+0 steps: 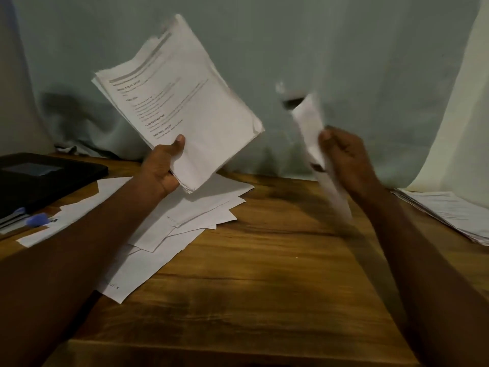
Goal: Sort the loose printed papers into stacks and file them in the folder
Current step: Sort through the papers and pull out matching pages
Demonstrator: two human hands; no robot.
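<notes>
My left hand [165, 165] grips a thick bundle of printed papers [185, 102] by its lower corner, lifted above the table with the printed side facing me. My right hand [344, 154] pinches a single sheet [315, 144], which is blurred and seen nearly edge-on. Loose white papers [185, 221] lie spread on the wooden table [264, 274] beneath my left arm. A black folder [39, 178] lies shut at the left edge. Another stack of printed papers [455, 215] rests at the table's right edge.
A blue-capped pen [38, 219] lies next to the folder at the left. A grey-green cloth [317, 49] hangs behind the table, with a paler sheet [471, 128] at the right.
</notes>
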